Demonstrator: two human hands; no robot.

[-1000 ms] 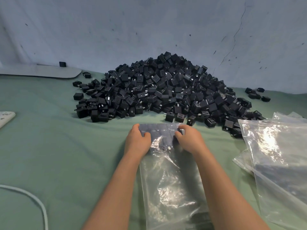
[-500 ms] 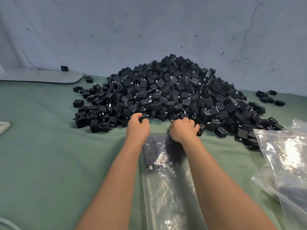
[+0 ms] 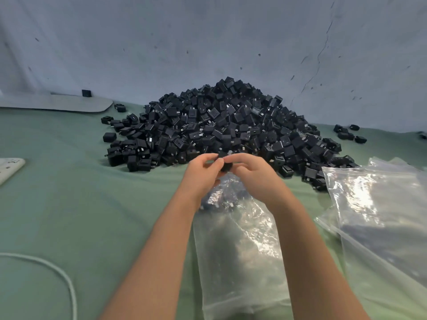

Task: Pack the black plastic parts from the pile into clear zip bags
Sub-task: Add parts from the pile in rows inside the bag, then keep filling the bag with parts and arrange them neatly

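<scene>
Pinching one black part (image 3: 225, 166) in a narrow grip, the left hand (image 3: 201, 175) and right hand (image 3: 253, 175) hold it just above the clear bag (image 3: 240, 250). Behind them the pile (image 3: 221, 130) sits on green cloth (image 3: 69, 204), with spare bags (image 3: 381, 215) at right.

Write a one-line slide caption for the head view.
Left hand and right hand hold a black part over a clear bag before the pile; spare bags at right.

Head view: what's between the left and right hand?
A black part, pinched by the left hand and right hand, above the clear zip bag. Head view.
</scene>
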